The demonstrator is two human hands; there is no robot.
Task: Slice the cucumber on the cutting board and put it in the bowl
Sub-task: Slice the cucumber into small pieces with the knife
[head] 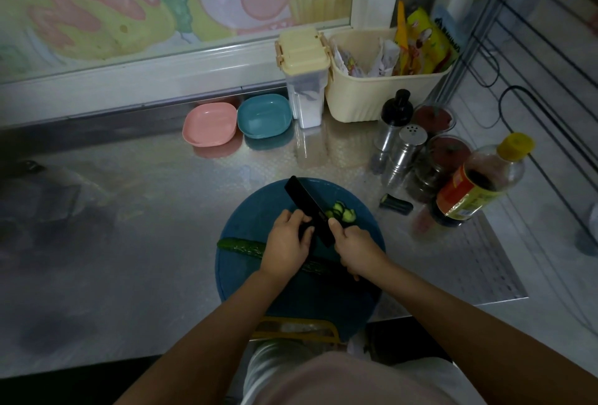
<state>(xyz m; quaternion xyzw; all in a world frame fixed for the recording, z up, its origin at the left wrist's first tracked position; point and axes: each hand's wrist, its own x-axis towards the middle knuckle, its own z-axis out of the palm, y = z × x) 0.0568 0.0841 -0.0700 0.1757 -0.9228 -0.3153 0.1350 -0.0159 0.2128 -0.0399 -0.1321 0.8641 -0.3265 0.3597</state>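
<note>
A round blue cutting board [259, 210] lies on the steel counter in front of me. A long cucumber [241, 246] lies across it, running from the left edge under my hands. Several thin cucumber slices [341, 212] are piled just right of the black knife blade [305, 202]. My right hand [356, 251] grips the knife handle, blade pointing away and left. My left hand [286, 244] is curled over a dark cucumber piece pressed against the blade's left side. A pink bowl [209, 124] and a teal bowl [264, 116] stand at the back of the counter.
A cut cucumber end [396, 205] lies on the counter right of the board. Spice shakers [409, 142], jars and a soy sauce bottle [479, 184] crowd the right. A cream basket [372, 97] and lidded container [304, 81] stand at the back. A wire rack [534, 64] is at the far right.
</note>
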